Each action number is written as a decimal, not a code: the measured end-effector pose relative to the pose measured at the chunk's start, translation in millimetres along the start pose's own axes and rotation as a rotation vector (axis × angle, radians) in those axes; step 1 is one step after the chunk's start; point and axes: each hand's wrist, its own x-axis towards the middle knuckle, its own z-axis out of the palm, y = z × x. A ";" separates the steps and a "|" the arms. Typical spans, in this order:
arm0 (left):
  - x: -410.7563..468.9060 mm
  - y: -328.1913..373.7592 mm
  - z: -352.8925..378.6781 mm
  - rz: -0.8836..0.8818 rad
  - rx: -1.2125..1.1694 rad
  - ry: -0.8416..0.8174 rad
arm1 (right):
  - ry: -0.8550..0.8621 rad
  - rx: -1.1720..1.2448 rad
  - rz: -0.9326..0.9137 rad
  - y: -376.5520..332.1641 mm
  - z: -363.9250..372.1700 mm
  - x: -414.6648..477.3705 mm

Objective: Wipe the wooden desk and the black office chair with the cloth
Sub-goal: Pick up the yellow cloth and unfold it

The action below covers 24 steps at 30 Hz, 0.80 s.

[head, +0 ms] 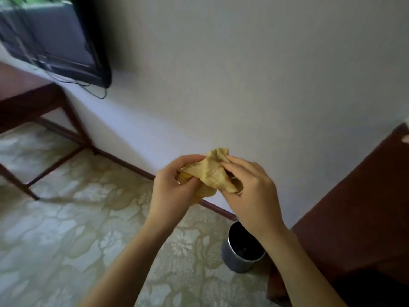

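Both bare forearms reach in from the near edge; the left hand (171, 191) and right hand (252, 191) each grasp a crumpled yellow cloth (210, 173), bunched between them in mid-air. Below lies pale green floral-patterned carpet (66, 229), with a round grey metal bin (240, 251) near the right. A dark reddish-brown wooden desk (358, 207) fills the right side. Farther left stands a dark wooden table (28, 94). Beyond, a plain white wall (221, 74) carries a black television (66, 41) at far left.
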 end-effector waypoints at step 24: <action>-14.8 -111.8 -543.8 -0.269 0.463 0.904 | -0.934 0.814 -0.025 -395.4 461.8 98.7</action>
